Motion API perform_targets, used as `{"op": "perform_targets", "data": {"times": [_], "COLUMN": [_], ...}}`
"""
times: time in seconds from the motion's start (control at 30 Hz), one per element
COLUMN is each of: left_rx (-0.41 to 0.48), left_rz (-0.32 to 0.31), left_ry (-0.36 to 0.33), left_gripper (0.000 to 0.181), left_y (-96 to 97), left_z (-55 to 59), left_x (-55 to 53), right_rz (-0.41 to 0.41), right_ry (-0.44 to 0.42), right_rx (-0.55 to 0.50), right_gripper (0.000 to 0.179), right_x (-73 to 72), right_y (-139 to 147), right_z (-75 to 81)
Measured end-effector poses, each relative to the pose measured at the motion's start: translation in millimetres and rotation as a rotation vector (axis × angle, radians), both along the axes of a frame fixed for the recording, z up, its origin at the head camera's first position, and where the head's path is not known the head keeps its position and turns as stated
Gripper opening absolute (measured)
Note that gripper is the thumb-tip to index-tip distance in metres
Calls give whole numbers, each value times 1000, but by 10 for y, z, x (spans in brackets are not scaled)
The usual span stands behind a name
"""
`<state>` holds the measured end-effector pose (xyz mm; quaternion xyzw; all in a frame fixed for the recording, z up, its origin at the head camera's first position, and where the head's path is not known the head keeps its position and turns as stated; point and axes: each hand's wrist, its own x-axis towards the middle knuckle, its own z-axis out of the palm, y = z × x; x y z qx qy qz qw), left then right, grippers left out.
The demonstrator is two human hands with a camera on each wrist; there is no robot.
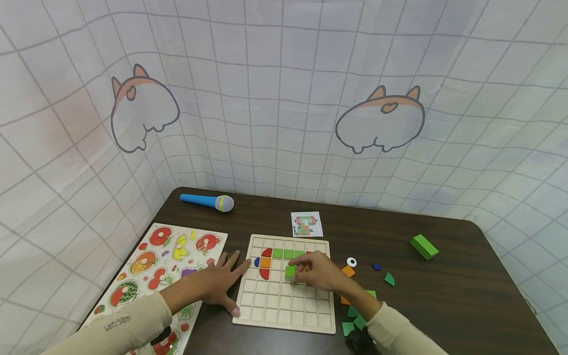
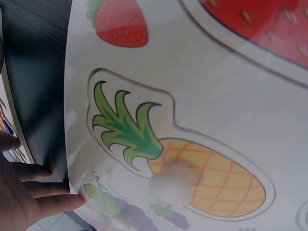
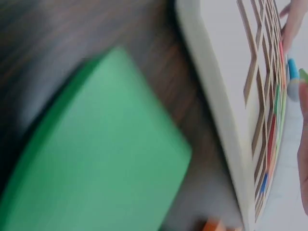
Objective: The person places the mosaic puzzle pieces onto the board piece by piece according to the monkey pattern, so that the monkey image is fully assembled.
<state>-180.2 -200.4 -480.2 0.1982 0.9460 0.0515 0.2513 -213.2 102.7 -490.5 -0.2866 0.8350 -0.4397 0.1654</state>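
Observation:
A wooden grid board (image 1: 284, 315) lies on the table, with red, orange, blue and green pieces set in its upper cells. Over its middle, my right hand (image 1: 321, 271) pinches a green square piece (image 1: 290, 271) between thumb and fingers. That piece also peeks in at the edge of the right wrist view, above the fingers. Spread fingers of my left hand (image 1: 219, 281) rest at the board's left edge, the thumb by its lower left corner. Under the left forearm lies a fruit knob puzzle (image 1: 146, 246); its pineapple piece (image 2: 207, 178) fills much of the left wrist view.
Beyond the grid board lies a small pattern card (image 1: 307, 224). A blue toy microphone (image 1: 201, 199) is at the back left. Right of the board are loose pieces, among them a green quarter-round (image 1: 389, 279) and a white ring (image 1: 351, 262). Farther right sits a green block (image 1: 424, 246).

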Motion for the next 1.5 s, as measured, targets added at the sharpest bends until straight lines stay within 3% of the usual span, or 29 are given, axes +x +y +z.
{"op": "perform_targets", "data": {"times": [0.23, 0.5, 0.67, 1.07, 1.27, 1.5], "left_rx": [-6, -19, -27, -23, -16, -13], "left_rz": [-1, 4, 7, 9, 2, -6], "left_ry": [-3, -11, -8, -12, -12, 1], "left_gripper": [122, 122, 123, 122, 122, 122], "left_y": [15, 23, 23, 18, 20, 9], "left_z": [9, 60, 33, 34, 50, 25], "left_x": [2, 10, -2, 7, 15, 8], "right_rz": [-66, -125, -145, -143, -94, -23], "right_ry": [-7, -1, -4, 113, 164, 196], "right_rx": [77, 151, 200, 268, 247, 172], "right_gripper": [28, 26, 25, 22, 20, 21], "right_x": [-8, 13, 36, 57, 2, -180], "right_y": [-267, -431, -501, -520, -343, 294], "right_z": [-46, -25, -4, 36, 104, 188]}}
